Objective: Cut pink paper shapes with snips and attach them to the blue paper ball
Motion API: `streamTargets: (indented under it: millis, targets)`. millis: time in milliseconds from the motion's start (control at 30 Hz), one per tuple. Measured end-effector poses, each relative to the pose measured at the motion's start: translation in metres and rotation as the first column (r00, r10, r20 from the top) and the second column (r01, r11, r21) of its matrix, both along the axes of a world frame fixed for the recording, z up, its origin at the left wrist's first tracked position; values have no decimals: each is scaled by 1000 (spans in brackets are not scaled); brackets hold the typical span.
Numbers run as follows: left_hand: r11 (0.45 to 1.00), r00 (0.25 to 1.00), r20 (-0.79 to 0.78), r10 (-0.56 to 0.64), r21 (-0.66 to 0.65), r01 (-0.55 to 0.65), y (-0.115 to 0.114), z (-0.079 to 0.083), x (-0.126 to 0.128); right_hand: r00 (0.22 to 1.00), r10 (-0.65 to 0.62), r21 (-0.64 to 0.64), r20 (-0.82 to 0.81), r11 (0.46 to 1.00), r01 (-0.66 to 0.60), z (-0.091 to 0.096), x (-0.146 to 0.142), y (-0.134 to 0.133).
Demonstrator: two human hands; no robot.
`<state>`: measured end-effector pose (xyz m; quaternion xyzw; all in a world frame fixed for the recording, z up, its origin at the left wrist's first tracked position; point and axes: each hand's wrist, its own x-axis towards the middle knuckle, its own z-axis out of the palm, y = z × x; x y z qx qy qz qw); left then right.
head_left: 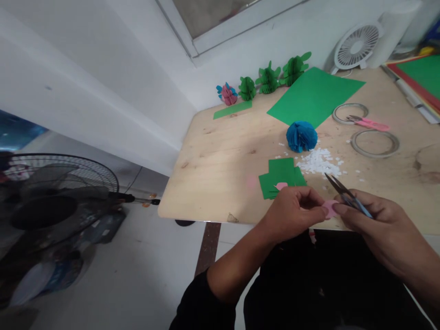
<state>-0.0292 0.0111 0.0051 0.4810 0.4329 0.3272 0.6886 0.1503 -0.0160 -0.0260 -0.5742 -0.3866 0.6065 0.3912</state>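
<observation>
"What's on the far left?"

"A floor fan (63,185) with a round wire cage, beside the smooth, pale, wood-grained desk (213,160)."

"And along the wall?"

"A pleated pink-and-blue paper figure (228,95), a flat green strip (233,110) near it, then three ribbed green figures (269,79) with rounded lobes."

"What lies nearer the person?"

"Flat, straight-edged green cards (282,169), overlapping, with a small pink cutout (282,186) on top."

"The hands?"

"The left hand (297,211) pinches a rounded pink paper piece (330,209) between thumb and finger, at the desk's front edge. Beyond it sit a crinkled, folded blue paper ball (301,136) and loose, tiny white scraps (318,161), with a smooth green sheet (316,94) behind."

"And the other?"

"The right hand (374,220) grips metal scissors (343,190), their narrow blades slightly parted, while its fingertips meet the pink piece's right side."

"Further right?"

"Two flat grey rings (374,155), pink-handled snips (371,123) across the upper one, and stacked coloured sheets (421,75)."
</observation>
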Motion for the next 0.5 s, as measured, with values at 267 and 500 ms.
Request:
streamTargets:
  millis: [267,500]
  targets:
    - [928,913,206,353,-203,-313,-21,-7,22,940,-334,20,-76,942,336,9,-32,-8]
    - [781,742,256,620,-294,-551,-31,-14,42,913,-366,-40,-179,930,365,6,-48,-13]
